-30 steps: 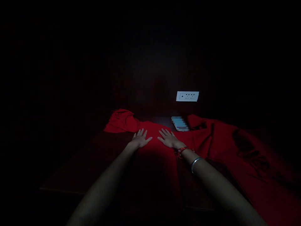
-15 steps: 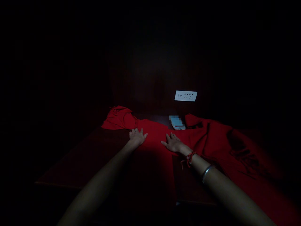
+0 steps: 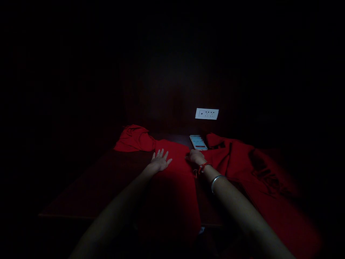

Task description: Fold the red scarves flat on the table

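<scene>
A long red cloth (image 3: 176, 149) lies across the dark table and hangs down over its near edge. My left hand (image 3: 161, 160) rests flat on its left side, fingers spread, holding nothing. At the right side, my right hand (image 3: 196, 157) has its fingers curled in on the cloth's edge; the fingertips are partly hidden. That wrist carries a red cord bracelet (image 3: 204, 167) and a silver bangle (image 3: 216, 183). Beyond the right hand, a phone (image 3: 198, 142) lies with its screen lit.
A bunched red cloth (image 3: 134, 138) lies at the back left of the table (image 3: 88, 192). Another red cloth with dark marks (image 3: 239, 158) spreads over the right side. A white wall socket (image 3: 207, 113) is behind. The surroundings are very dark.
My right hand has gone from flat with fingers spread to curled at the cloth's edge. My left hand stays on the cloth, its fingers fanned wider. The view has shifted slightly.
</scene>
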Demonstrator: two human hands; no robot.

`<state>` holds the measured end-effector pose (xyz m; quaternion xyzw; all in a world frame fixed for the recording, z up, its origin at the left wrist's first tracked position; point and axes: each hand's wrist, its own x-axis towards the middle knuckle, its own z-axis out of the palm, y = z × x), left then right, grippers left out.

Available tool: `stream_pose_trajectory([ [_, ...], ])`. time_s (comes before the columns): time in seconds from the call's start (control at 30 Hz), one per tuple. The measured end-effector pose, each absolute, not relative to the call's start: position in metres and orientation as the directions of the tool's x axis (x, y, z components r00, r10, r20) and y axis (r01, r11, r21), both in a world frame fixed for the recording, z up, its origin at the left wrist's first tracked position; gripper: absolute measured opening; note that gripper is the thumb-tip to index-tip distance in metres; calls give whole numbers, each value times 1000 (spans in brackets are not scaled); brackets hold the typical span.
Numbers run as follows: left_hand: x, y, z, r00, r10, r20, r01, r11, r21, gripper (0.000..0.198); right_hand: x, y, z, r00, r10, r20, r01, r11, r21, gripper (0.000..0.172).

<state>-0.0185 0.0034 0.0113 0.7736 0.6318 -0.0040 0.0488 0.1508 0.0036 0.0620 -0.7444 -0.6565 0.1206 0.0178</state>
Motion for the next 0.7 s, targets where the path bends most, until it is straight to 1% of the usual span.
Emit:
stream_pose_trajectory([
  [0.23,-16,3,13,165,984,-74,985,-160,66,63,146,10,56,199,976,-92,944,-216,-251,39],
  [0.43,-13,5,6,155,988,-22,985,-152,85,63,140,19,55,290,955,-60,905,-294,-308,33],
  [0.57,-11,5,1,145,989,23,985,-147,89,63,138,23,57,321,945,-70,883,-325,-340,32],
  [0.7,-9,4,1,145,989,37,985,-148,91,63,142,24,55,299,952,-63,881,-301,-365,29],
])
